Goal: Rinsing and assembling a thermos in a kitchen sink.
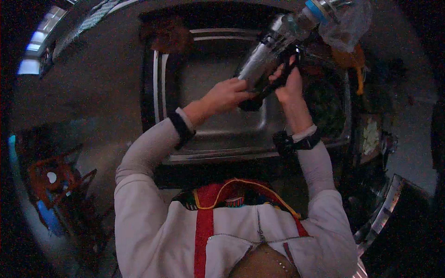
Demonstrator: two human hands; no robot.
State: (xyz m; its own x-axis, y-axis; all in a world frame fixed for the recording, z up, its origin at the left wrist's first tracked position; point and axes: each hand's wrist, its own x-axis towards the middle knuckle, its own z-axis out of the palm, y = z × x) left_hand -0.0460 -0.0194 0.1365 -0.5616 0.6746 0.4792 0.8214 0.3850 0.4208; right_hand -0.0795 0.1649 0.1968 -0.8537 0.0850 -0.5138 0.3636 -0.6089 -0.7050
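Observation:
A shiny metal cylindrical vessel [255, 60] with a black handle [283, 76] is held tilted over a stainless steel sink [205, 90]. My left hand [226, 95] grips its lower end, near the dark base [252, 103]. Around the black handle, the fingers of my right hand [292, 81] are closed. The vessel's upper end points away from me to the right, and clear material, perhaps plastic or water, overlaps it. Just beyond is a metal fitting with a blue band [316, 10], possibly the tap. Dim light and blur hide the vessel's opening.
A clear plastic bag [347, 26] hangs at the upper right, above an orange item [349, 57]. Something brown [170, 36] sits on the sink's far left corner. A second basin [325, 100] on the right holds dark, unclear contents. The sink's front rim [222, 156] lies below my forearms.

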